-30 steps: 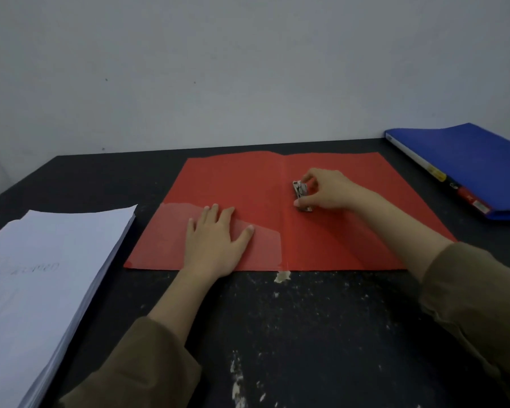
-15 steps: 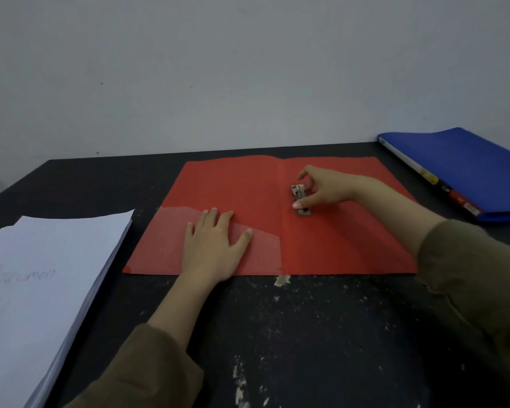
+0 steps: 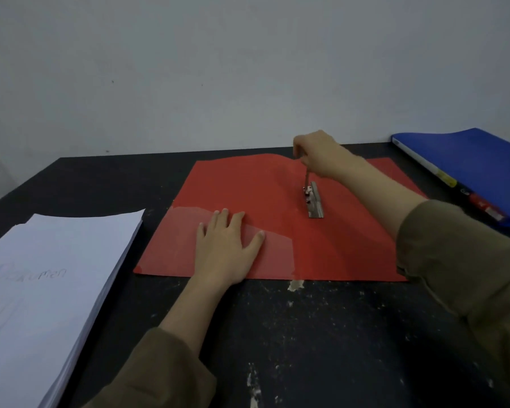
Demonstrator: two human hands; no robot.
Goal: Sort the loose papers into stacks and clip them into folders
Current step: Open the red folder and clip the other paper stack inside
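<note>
Red folder (image 3: 247, 184), open flat: left hand (image 3: 224, 245) presses with flat fingers; right hand (image 3: 318, 154) pinches clip lever (image 3: 306, 178); advise lifting fully upright.

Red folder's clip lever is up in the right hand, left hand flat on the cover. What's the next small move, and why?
Probably let go of the lever and reach the left hand to the paper stack. The right hand holds the metal clip lever raised, so it looks open, and the red folder lies spread flat with no sheets in it yet.
</note>
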